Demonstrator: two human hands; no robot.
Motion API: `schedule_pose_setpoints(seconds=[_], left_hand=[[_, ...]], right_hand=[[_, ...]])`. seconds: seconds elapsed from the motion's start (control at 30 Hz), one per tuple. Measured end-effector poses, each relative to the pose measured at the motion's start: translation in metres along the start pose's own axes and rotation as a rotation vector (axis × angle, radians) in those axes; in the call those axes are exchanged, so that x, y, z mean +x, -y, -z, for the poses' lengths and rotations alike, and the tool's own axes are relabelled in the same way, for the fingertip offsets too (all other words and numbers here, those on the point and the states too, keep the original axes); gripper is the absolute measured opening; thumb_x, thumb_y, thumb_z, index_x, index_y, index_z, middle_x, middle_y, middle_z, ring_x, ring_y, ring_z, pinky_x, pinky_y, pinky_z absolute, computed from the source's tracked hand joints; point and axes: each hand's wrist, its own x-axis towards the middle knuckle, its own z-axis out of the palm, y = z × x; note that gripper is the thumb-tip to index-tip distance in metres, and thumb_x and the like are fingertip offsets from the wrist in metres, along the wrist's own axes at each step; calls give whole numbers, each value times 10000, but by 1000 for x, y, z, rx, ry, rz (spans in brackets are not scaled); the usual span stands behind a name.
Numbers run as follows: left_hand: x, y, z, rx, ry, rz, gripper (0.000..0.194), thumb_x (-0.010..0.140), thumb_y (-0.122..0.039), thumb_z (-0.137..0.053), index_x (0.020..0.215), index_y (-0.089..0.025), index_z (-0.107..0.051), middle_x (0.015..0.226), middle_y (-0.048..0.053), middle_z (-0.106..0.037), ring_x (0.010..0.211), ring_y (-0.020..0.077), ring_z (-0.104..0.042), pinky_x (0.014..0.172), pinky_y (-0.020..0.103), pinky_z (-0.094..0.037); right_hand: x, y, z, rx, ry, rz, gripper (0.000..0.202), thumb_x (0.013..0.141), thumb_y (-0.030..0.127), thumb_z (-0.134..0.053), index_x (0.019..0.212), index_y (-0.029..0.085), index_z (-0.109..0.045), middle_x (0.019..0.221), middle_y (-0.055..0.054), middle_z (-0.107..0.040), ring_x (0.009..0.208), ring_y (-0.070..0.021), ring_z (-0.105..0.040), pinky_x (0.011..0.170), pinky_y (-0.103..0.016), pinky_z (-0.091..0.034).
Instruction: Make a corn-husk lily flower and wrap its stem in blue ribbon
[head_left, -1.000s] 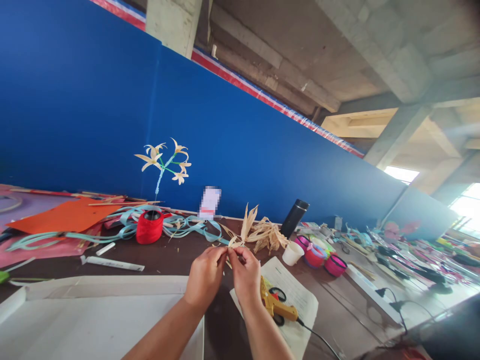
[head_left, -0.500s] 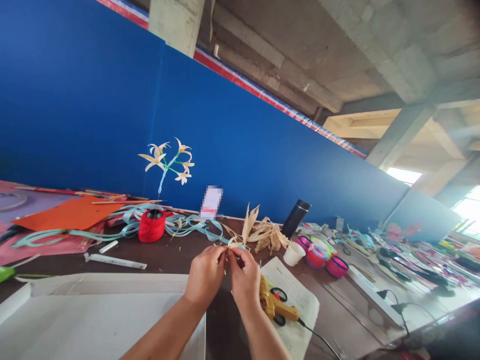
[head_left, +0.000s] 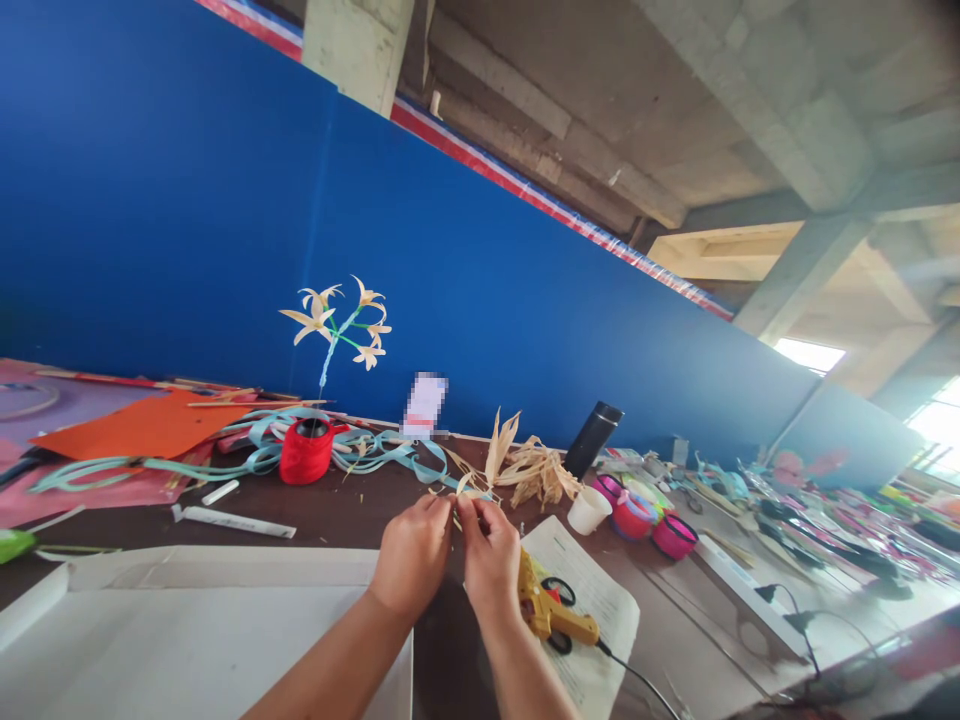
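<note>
My left hand and my right hand meet fingertip to fingertip over the table, both closed in a pinch. Between them is a small pale piece of corn husk, mostly hidden by the fingers. Just beyond lies a heap of dried corn husks. A hot glue gun rests on a printed sheet, beside my right wrist, with black-handled scissors partly under it. At the back left, a stem of cream husk flowers stands upright in a red wrapped holder.
A shallow white box fills the front left. Behind it are a white tube, pale blue ribbon and orange paper. To the right stand a white cup, a black bottle, pink containers and a power strip.
My hands stay pinched together in nearly the same spot, with the left fingers shifting slightly around the husk piece. The view has moved very slightly.
</note>
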Motion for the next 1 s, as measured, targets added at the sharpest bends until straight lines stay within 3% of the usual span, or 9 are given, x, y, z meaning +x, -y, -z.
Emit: schedule_pose_setpoints(seconds=[0.2, 0.53, 1.0], left_hand=[[-2, -2, 3, 137, 21, -2, 274, 908, -226, -381, 759, -190, -609, 744, 45, -654, 691, 190, -644, 530, 261, -339], [0, -5, 9, 143, 69, -8, 250, 909, -213, -372, 867, -187, -618, 799, 45, -655, 741, 193, -644, 558, 264, -351], [7, -2, 5, -332, 12, 231, 244, 849, -275, -472, 805, -241, -710, 778, 19, -717, 716, 154, -650, 642, 223, -401]], right_hand=[[6, 1, -4, 97, 14, -94, 320, 779, 468, -600, 718, 164, -678, 680, -25, -675, 666, -168, -590, 631, -236, -425], [12, -4, -8, 161, -8, -114, 259, 751, 391, -616, 681, 148, -675, 627, -10, -658, 618, -150, -569, 587, -223, -427], [11, -3, -2, -41, -21, -33, 273, 794, 389, -553, 672, 160, -639, 619, -9, -625, 583, -144, -535, 566, -224, -403]])
